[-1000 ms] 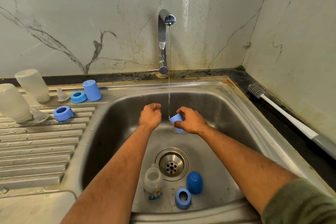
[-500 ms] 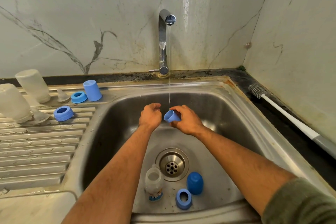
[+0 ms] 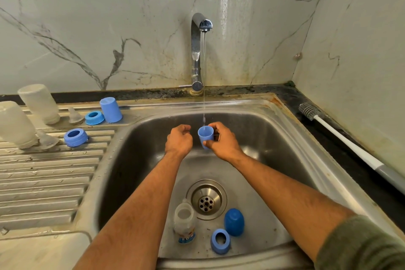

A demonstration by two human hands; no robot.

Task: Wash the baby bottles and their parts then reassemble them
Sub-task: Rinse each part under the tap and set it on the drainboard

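Right hand [image 3: 222, 142] grips the blue cap [image 3: 205, 136] mouth-up under the stream [image 3: 204, 72]; swirl, tip out; left hand [image 3: 178, 140] curled, empty

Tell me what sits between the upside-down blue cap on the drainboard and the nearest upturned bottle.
In the head view, a blue collar ring and a clear teat sit between the blue cap and that bottle.
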